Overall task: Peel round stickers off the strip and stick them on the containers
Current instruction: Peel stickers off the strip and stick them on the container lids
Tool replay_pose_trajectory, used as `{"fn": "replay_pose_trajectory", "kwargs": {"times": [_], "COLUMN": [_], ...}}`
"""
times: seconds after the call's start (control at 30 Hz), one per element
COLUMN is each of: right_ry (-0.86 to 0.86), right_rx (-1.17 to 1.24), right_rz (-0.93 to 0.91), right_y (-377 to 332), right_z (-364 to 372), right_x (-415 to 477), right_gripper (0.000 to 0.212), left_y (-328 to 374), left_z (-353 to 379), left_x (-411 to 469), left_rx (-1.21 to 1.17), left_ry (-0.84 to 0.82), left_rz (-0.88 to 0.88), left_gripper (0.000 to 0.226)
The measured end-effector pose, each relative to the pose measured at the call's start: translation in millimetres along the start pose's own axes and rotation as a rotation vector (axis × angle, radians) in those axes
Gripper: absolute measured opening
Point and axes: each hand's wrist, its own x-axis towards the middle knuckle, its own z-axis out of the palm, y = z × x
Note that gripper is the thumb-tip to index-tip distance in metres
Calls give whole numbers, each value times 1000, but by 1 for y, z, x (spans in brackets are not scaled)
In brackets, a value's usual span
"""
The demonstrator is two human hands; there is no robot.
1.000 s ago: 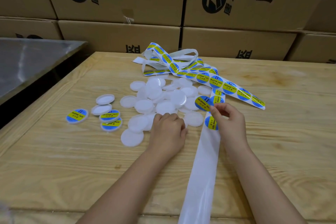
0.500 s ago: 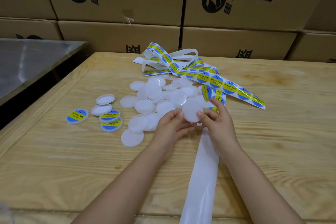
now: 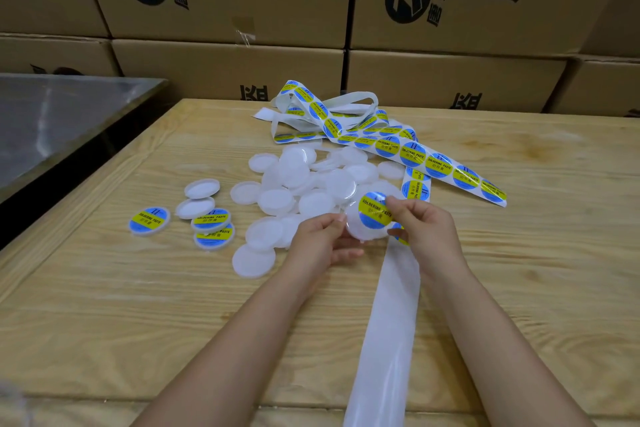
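My left hand [image 3: 320, 239] grips a round white container [image 3: 363, 234] by its left edge, lifted a little above the table. A blue and yellow round sticker [image 3: 374, 211] lies on the container's face. My right hand [image 3: 424, 229] pinches the sticker's right edge against the container. The sticker strip [image 3: 440, 165] runs from a tangled heap at the back to my right hand, and its bare white backing [image 3: 388, 340] trails toward me. A pile of plain white containers [image 3: 298, 191] lies just beyond my hands. Three stickered containers [image 3: 149, 221] sit to the left.
The wooden table [image 3: 138, 305] has a raised border along its left edge. A metal surface [image 3: 62, 118] stands lower at the far left. Stacked cardboard boxes [image 3: 450, 80] wall off the back. Two open white containers [image 3: 202, 188] lie near the stickered ones.
My right hand peeled a sticker off the strip and brought it over. My left hand picked a white container out of the pile. The sticker now lies on that container.
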Motion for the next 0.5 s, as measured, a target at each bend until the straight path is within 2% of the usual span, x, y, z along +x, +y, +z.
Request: {"fn": "replay_pose_trajectory", "kwargs": {"times": [0.2,0.33,0.5], "right_ry": [10,-2,15], "right_rx": [-50,-202,-254], "right_rz": [25,-32,-59], "right_y": [3,5,4], "right_z": [1,-1,-3], "right_x": [1,0,1], "right_gripper": [19,29,24], "left_y": [-2,-4,-4], "left_z": [-2,-3,-3], "left_x": [1,1,2], "left_rx": [36,73,106], "left_ry": [-61,-72,-70], "left_rz": [13,20,34], "left_gripper": [25,24,25]}}
